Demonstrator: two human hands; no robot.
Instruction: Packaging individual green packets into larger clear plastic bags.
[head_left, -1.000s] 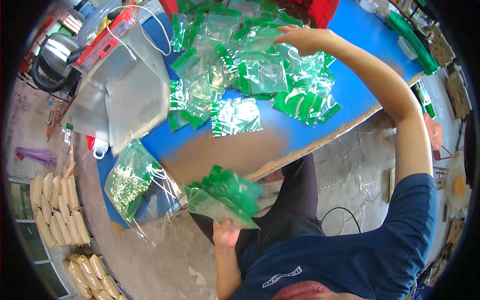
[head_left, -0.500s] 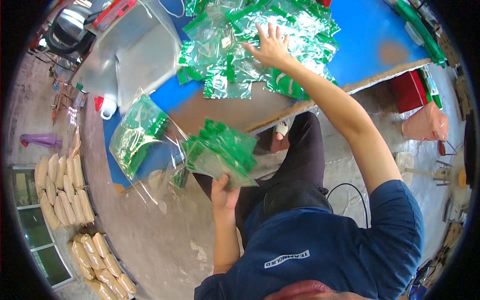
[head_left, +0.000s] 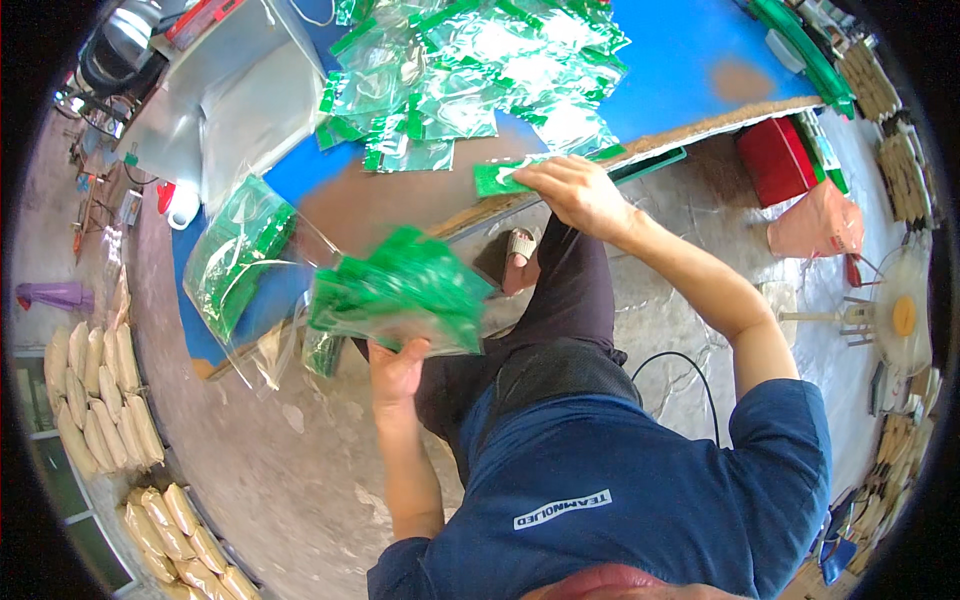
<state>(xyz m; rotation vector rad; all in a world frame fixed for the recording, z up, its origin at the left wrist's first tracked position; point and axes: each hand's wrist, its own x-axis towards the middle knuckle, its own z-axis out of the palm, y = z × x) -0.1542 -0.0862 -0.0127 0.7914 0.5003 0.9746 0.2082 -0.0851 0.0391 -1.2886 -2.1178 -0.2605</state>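
1. Head view, left hand (head_left: 397, 368): fingers closed around the lower edge of a stack of green-topped clear pouches (head_left: 398, 292), held just off the near edge of the blue table (head_left: 690, 45), above the concrete floor (head_left: 300, 470).
2. Right hand (head_left: 578, 192): at the table's near edge, fingers pinched on a single green-topped pouch (head_left: 497, 178) that lies partly on the worn brown patch of the tabletop.
3. Loose heap of matching pouches (head_left: 480, 65): spread over the blue table, beyond the right hand.
4. Large clear bag (head_left: 238, 255): part-filled with green pouches, hanging at the table's left corner, just beside the held stack.
5. Red box (head_left: 778, 160): under the table, right side.
6. Tan sacks (head_left: 95, 390): rows on the floor, far left.
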